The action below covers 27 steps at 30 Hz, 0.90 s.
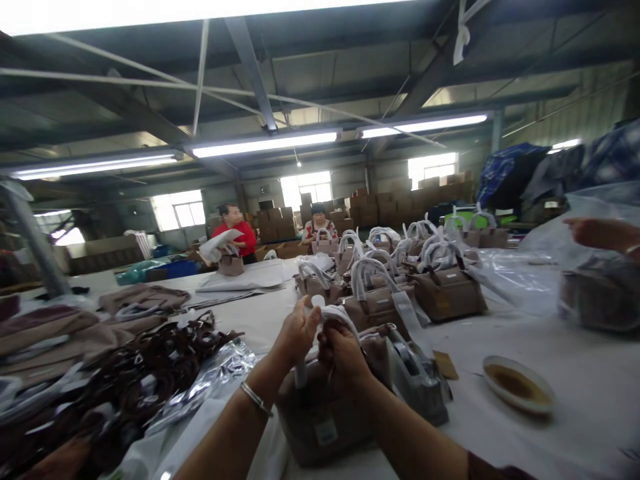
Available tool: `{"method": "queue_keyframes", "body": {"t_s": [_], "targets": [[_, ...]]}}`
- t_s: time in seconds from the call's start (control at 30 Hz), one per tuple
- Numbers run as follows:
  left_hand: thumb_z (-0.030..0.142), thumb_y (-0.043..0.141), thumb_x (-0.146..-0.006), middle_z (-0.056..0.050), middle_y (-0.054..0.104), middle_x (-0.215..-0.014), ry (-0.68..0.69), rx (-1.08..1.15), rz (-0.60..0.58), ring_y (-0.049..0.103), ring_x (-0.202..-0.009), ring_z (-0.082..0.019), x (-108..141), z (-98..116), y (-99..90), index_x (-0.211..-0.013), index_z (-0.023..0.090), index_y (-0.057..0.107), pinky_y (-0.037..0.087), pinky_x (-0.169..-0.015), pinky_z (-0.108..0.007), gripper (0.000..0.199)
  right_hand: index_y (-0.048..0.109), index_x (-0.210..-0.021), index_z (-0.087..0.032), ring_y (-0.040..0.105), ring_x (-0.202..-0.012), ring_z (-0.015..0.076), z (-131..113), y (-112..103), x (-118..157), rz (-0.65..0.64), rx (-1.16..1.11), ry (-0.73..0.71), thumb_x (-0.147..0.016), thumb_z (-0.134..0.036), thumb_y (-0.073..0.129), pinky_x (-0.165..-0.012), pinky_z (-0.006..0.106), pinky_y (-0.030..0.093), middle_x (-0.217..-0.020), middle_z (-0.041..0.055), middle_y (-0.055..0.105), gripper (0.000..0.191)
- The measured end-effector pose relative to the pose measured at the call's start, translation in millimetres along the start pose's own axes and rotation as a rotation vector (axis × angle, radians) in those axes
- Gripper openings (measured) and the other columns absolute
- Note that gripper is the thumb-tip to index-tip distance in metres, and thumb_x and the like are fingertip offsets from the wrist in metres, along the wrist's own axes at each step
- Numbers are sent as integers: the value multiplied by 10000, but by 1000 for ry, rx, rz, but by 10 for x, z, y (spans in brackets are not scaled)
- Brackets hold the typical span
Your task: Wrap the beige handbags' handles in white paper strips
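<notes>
A taupe handbag [320, 417] with a small white label on its side stands right in front of me. Its handle [343, 313] is wrapped in white material. Against the left part of this handle, my left hand [295, 333] is closed, thumb and fingers pinching the wrapping near a pale rounded piece [319, 302]. Curled around the same wrapped handle, my right hand [346, 352] is closed too; its fingertips are partly hidden. Just right of the bag sits what looks like a grey tape dispenser [417, 380].
Several taupe handbags [447, 293] with wrapped handles crowd the table beyond. Dark brown straps [155, 373] are heaped at left. A shallow dish [519, 385] of brown stuff lies right. Another person's hand [603, 235] is over a plastic-covered bag [597, 293]. Two people work across the table.
</notes>
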<state>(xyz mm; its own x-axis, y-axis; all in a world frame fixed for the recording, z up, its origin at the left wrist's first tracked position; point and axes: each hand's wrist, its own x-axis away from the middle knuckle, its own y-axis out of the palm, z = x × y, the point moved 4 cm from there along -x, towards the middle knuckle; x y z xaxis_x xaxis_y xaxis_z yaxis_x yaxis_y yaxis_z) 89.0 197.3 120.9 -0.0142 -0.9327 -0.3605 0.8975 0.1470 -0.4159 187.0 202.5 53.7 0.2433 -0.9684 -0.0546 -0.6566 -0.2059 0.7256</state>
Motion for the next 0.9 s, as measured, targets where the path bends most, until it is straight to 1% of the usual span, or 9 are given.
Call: {"method": "queue_keyframes", "body": {"t_s": [0.13,0.3,0.4,0.47,0.53,0.63,0.77,0.83,0.9], "targets": [[534,546,-829,37,464,-514,-62,137,-95,440,-441,-103,5,-27,25,-698,164,583,373,-439,-216,394,549,-811,-181,316,-342,26,-16,-44,55,-62,158,-9,-642,-503,760,-335,156,229,-515,-87,501,420],[442,578,-796,28,488,-538,-91,175,12,418,-445,-86,16,-60,-11,-740,137,647,323,-424,-196,318,643,-1059,-167,528,-503,110,-282,-217,349,-13,654,-422,-816,-353,663,-457,207,413,-626,-5,635,307],[412,624,-775,36,473,-501,-72,170,61,420,-453,-86,48,-33,-25,-703,134,667,310,-430,-191,291,655,-1086,-180,656,-711,163,-446,-179,475,-215,716,-503,-836,-246,607,-639,261,531,-860,58,714,263],[387,634,-769,15,536,-533,-58,182,65,489,-497,-103,72,1,-22,-698,136,678,371,-473,-200,264,619,-1212,-190,683,-910,208,-550,-110,485,-369,729,-517,-792,-179,604,-795,322,553,-1060,87,711,420],[370,632,-769,-11,607,-595,-47,202,62,558,-554,-130,95,32,-18,-703,141,682,434,-529,-223,243,608,-1268,-199,667,-1008,231,-657,-41,448,-420,807,-565,-768,-134,591,-871,360,539,-1137,92,698,505],[372,651,-765,-28,651,-639,-28,207,83,594,-607,-152,124,63,-29,-733,143,699,466,-580,-245,235,721,-1112,-225,679,-885,220,-787,57,359,-369,913,-639,-815,-137,555,-809,357,552,-997,73,732,351],[390,677,-760,-23,654,-628,5,190,117,583,-599,-145,158,94,-52,-754,141,723,450,-575,-241,253,783,-858,-231,646,-841,207,-876,187,277,-303,918,-739,-817,-235,647,-767,319,536,-895,65,701,143],[378,672,-761,-24,660,-635,22,199,120,584,-602,-142,168,104,-50,-746,140,723,448,-577,-238,244,763,-811,-187,599,-619,153,-844,204,203,-253,885,-615,-831,-310,640,-570,262,500,-706,40,653,175],[363,660,-766,-23,664,-644,35,212,121,588,-609,-141,172,105,-42,-740,141,720,455,-589,-239,232,726,-945,-146,483,-421,101,-791,198,131,-189,827,-450,-813,-354,636,-400,216,387,-555,-22,572,261]]}}
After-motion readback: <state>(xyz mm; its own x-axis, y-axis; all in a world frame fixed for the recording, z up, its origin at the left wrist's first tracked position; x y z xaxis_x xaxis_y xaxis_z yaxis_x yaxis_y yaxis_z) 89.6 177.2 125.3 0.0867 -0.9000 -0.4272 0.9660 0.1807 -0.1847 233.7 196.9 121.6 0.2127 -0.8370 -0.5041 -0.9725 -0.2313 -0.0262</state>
